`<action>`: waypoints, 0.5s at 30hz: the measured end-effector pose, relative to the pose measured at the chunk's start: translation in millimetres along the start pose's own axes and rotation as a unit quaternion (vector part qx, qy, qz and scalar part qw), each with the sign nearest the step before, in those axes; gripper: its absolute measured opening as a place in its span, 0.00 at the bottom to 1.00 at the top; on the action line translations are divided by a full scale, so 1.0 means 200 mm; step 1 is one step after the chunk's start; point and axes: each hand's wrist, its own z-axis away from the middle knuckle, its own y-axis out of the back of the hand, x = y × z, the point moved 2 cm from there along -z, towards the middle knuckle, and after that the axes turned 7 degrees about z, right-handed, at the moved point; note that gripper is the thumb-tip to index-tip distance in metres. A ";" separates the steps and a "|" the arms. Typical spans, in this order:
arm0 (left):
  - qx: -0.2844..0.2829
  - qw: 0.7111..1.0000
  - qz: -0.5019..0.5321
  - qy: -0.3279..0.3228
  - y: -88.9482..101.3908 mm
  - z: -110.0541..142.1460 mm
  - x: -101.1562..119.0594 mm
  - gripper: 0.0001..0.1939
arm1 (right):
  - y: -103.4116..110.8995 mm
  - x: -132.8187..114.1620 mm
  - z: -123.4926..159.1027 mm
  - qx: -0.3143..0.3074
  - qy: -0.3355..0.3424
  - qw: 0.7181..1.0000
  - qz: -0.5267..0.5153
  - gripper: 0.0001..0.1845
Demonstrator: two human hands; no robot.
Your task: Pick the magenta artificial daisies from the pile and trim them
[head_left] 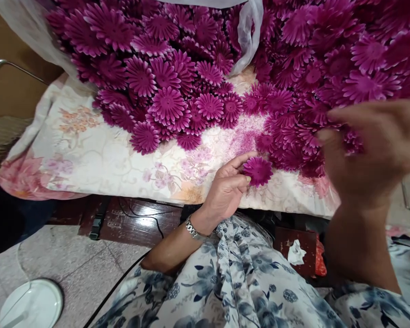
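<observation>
My left hand (227, 187) pinches the edge of a purple artificial flower head (258, 171) between thumb and fingers, just above the front of the cloth. The flower faces up, with narrow petals around a flat centre. My right hand (376, 150) is raised over the right-hand heap of flower heads (314, 75). Motion smears its fingers, so whether it holds anything cannot be made out. A second heap of purple flower heads (167, 105) lies to the left, partly inside a translucent white plastic bag (251, 34).
A cream flower-patterned cloth (99, 164) covers the work surface, with purple dust (244, 136) between the heaps. Below are a dark wooden board (133, 221), a black cable (119, 278), a round white base (32, 305) on the floor and a crumpled white tissue (296, 253).
</observation>
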 end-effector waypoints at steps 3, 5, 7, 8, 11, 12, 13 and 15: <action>0.004 1.000 -0.005 0.002 0.00 0.00 0.00 0.24 | -0.13 -0.27 0.05 -0.103 0.092 0.987 -0.082 0.06; 0.011 1.000 -0.007 -0.005 0.00 -0.01 -0.01 0.23 | -0.20 -0.33 0.09 -0.123 0.101 0.980 -0.117 0.02; 0.016 1.000 -0.010 -0.010 0.00 -0.01 -0.02 0.23 | -0.23 -0.33 0.11 -0.107 0.094 0.983 -0.120 0.02; 0.018 1.000 -0.011 -0.012 0.01 -0.01 -0.03 0.22 | -0.24 -0.33 0.12 -0.097 0.092 0.984 -0.116 0.02; 0.018 1.000 -0.013 -0.021 0.00 -0.02 -0.03 0.18 | -0.23 -0.34 0.12 -0.057 0.089 0.990 -0.095 0.02; 0.018 0.999 -0.013 -0.026 0.00 -0.01 -0.03 0.17 | -0.22 -0.34 0.11 -0.038 0.084 0.992 -0.086 0.02; 0.019 0.999 -0.015 -0.029 0.00 -0.01 -0.03 0.16 | -0.20 -0.34 0.09 -0.016 0.075 0.994 -0.075 0.03; 0.024 0.999 -0.027 -0.023 0.00 -0.01 -0.02 0.17 | -0.15 -0.29 0.07 0.041 0.057 0.997 -0.041 0.04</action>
